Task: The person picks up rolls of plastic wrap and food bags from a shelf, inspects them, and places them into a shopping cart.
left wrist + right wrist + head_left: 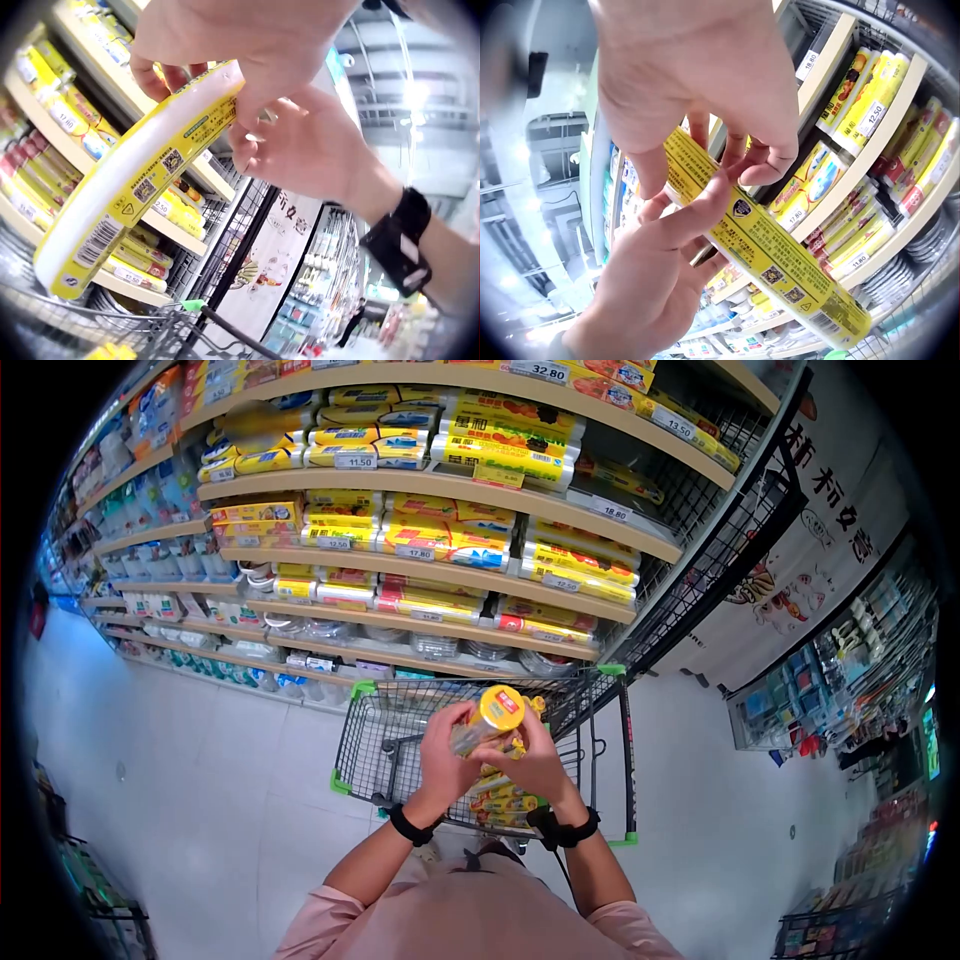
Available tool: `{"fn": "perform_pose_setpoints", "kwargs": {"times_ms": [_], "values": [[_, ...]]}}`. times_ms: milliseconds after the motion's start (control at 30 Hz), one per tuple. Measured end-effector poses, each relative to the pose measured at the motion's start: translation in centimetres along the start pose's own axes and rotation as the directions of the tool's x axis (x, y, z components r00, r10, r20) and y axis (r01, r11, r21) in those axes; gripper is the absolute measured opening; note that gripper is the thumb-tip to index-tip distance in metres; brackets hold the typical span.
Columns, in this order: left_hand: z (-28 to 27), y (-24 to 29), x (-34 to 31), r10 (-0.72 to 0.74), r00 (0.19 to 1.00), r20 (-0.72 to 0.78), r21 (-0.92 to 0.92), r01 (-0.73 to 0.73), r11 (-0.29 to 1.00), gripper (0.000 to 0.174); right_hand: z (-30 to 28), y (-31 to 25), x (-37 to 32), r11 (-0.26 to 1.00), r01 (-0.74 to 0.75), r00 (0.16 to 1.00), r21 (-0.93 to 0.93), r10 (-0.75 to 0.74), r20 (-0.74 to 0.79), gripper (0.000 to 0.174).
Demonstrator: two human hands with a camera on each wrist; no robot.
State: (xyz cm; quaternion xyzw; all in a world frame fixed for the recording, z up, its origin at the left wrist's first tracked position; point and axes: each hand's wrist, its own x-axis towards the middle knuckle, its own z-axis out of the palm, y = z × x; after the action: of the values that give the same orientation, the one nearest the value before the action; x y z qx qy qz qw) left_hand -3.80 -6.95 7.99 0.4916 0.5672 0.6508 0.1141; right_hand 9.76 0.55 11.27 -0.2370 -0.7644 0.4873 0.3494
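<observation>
In front of the person's chest, over the cart, both hands hold a yellow-and-white wrap roll (502, 707), its round end facing up in the head view. Barcode, QR codes and small print run along the roll (142, 184). The left hand (447, 758) grips it from the left; its thumb lies across the printed side in the right wrist view. From the other side, the right hand (540, 762) pinches the same roll near one end, thumb and fingers (769, 161) astride it. Part of that end is hidden by the hands.
Below the hands stands a wire shopping cart (350, 745) with green corners and several yellow packages (505, 805) inside. Ahead, shelves (450, 485) carry yellow rolls and price tags. A printed banner (790, 550) hangs at right, beyond a black mesh rack side (715, 540).
</observation>
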Motion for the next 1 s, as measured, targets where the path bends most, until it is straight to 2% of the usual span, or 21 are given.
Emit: {"fn": "perform_pose_setpoints", "kwargs": {"times_ms": [33, 67, 133, 233, 267, 367, 433, 467, 500, 533, 600, 633, 733, 767, 800, 867, 900, 1000], "values": [[-0.5, 0.0, 0.0, -0.120, 0.993, 0.011, -0.133, 0.120, 0.984, 0.051, 0.2, -0.2, -0.2, 0.999, -0.035, 0.999, -0.034, 0.035, 0.008, 0.061], [-0.9, -0.4, 0.1, -0.176, 0.984, -0.016, -0.310, 0.162, 0.937, 0.052, 0.3, -0.5, -0.3, 0.996, -0.064, 0.998, -0.068, 0.065, 0.018, 0.062], [-2.2, -1.5, 0.5, -0.295, 0.955, -0.040, -0.629, 0.205, 0.750, 0.055, 0.9, -0.5, -0.6, 0.983, -0.156, 0.982, -0.100, 0.165, 0.094, 0.064], [-4.8, -1.7, 0.9, -0.464, 0.885, 0.040, -0.800, 0.307, 0.516, 0.053, 2.2, 0.5, -1.4, 0.948, -0.297, 0.903, -0.116, 0.318, 0.289, 0.062], [-5.6, -1.7, 0.9, -0.511, 0.857, 0.072, -0.850, 0.320, 0.418, 0.051, 2.6, 0.4, -1.7, 0.942, -0.333, 0.892, -0.031, 0.326, 0.313, 0.061], [-7.0, -2.3, 0.4, -0.532, 0.845, 0.056, -0.855, 0.316, 0.412, 0.043, 3.9, 0.2, -2.5, 0.889, -0.425, 0.858, 0.168, 0.337, 0.387, 0.056], [-7.9, -2.6, 0.2, -0.505, 0.862, 0.039, -0.859, 0.288, 0.424, 0.038, 4.2, 1.6, -2.8, 0.902, -0.396, 0.866, 0.172, 0.304, 0.397, 0.058], [-8.2, -2.6, 0.2, -0.496, 0.868, 0.032, -0.889, 0.251, 0.382, 0.036, 4.4, 2.0, -3.0, 0.907, -0.382, 0.869, 0.176, 0.288, 0.401, 0.060], [-8.5, -2.0, 0.4, -0.488, 0.872, 0.024, -0.917, 0.214, 0.338, 0.035, 4.5, 1.8, -2.9, 0.939, -0.332, 0.896, 0.087, 0.285, 0.341, 0.063], [-8.9, -1.5, 0.5, -0.479, 0.878, 0.013, -0.940, 0.174, 0.293, 0.034, 4.5, 1.5, -2.8, 0.929, -0.352, 0.894, 0.117, 0.297, 0.335, 0.064], [-9.5, -1.5, 0.1, -0.491, 0.871, 0.016, -0.931, 0.192, 0.310, 0.038, 4.4, 0.7, -2.5, 0.904, -0.389, 0.892, 0.178, 0.321, 0.319, 0.066], [-9.6, -2.1, -0.5, -0.507, 0.862, 0.012, -0.926, 0.200, 0.319, 0.040, 4.4, -0.2, -2.3, 0.914, -0.374, 0.903, 0.159, 0.320, 0.288, 0.065], [-9.8, -3.2, -1.7, -0.583, 0.812, 0.028, -0.905, 0.268, 0.330, 0.044, 3.8, 0.6, -2.1, 0.986, -0.160, 0.972, -0.047, 0.166, 0.169, 0.064], [-10.0, -3.5, -1.8, -0.609, 0.792, 0.041, -0.906, 0.287, 0.311, 0.043, 3.6, 0.3, -2.3, 0.952, -0.274, 0.957, 0.134, 0.256, 0.136, 0.058], [-10.2, -3.6, -2.1, -0.638, 0.768, 0.057, -0.906, 0.308, 0.291, 0.043, 3.5, 0.7, -2.3, 0.944, -0.253, 0.966, 0.212, 0.234, 0.111, 0.057], [-10.2, -3.7, -2.5, -0.630, 0.773, 0.074, -0.923, 0.293, 0.251, 0.038, 2.9, 1.7, -2.3, 0.912, -0.203, 0.979, 0.356, 0.197, 0.055, 0.055], [-10.2, -3.7, -2.8, -0.628, 0.774, 0.084, -0.930, 0.287, 0.230, 0.036, 2.6, 1.5, -2.3, 0.944, -0.161, 0.987, 0.289, 0.150, 0.060, 0.049], [-10.0, -4.2, -3.4, -0.614, 0.784, 0.092, -0.941, 0.270, 0.204, 0.034, 2.8, 1.6, -2.1, 0.891, -0.209, 0.974, 0.403, 0.227, 0.002, 0.048]]}}
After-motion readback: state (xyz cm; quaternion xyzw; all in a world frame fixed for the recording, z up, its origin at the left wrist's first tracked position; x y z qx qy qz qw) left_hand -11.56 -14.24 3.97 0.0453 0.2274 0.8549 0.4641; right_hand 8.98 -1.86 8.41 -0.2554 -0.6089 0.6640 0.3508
